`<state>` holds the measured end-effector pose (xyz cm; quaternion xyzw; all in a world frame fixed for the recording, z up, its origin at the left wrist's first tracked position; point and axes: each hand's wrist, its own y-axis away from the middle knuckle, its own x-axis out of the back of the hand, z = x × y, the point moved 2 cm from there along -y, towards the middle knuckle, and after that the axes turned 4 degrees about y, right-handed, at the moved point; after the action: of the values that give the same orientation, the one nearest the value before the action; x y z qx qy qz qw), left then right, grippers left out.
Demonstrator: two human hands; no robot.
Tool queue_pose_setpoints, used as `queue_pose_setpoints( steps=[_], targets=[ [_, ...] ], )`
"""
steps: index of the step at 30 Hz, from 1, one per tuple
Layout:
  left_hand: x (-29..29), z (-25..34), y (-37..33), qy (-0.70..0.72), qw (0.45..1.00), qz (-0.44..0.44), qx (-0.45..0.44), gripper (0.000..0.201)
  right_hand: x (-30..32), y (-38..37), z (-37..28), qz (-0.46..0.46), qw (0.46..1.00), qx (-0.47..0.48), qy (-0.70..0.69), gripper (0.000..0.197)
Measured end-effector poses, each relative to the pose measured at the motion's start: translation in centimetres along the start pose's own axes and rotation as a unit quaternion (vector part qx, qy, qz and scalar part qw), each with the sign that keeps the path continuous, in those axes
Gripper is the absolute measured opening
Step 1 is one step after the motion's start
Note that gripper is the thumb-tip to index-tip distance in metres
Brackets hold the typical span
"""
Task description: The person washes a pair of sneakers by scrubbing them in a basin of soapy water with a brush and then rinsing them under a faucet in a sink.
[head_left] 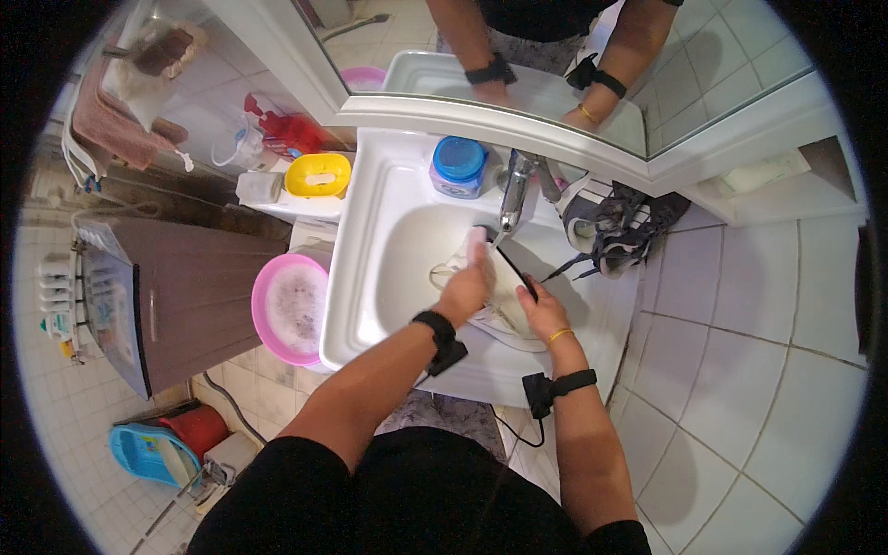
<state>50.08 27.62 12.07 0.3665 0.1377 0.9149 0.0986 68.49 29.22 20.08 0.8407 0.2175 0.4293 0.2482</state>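
Observation:
Over the sink basin (388,268), a white shoe (507,289) with a dark sole edge lies tilted under the tap (513,199). My right hand (546,313) grips the shoe by its right side, thumb at the dark edge. My left hand (465,289) is closed on a small pale pink object (477,242), pressed against the shoe's far end; its exact kind is partly hidden by my fingers. A pale lace loop (440,274) hangs beside my left hand.
A blue-lidded tub (460,168) stands behind the basin. At right rests a dark grey-and-white shoe (620,227) with loose laces. On the left are a pink basin (263,310) of suds, a yellow soap dish (317,175) and a red bottle (291,137). A framed mirror (555,69) overhangs the back.

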Motion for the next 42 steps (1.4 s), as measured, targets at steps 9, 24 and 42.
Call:
queue_pose_setpoints(
  steps=[9, 24, 42],
  targets=[
    [0.9, 9.7, 7.1, 0.037, 0.991, -0.13, -0.004, 0.07, -1.0, -1.4, 4.7, 0.045, 0.998, -0.02, -0.028, 0.062],
    [3.6, 2.4, 0.9, -0.088, 0.995, -0.041, -0.015, 0.067, -0.4, 0.1, 0.7, 0.022, 0.999, 0.014, 0.029, 0.059],
    [8.4, 9.7, 2.6, -0.116, 0.988, -0.087, -0.048, 0.033, -1.4, -1.7, 4.7, 0.023, 0.998, 0.046, -0.044, 0.057]
  ],
)
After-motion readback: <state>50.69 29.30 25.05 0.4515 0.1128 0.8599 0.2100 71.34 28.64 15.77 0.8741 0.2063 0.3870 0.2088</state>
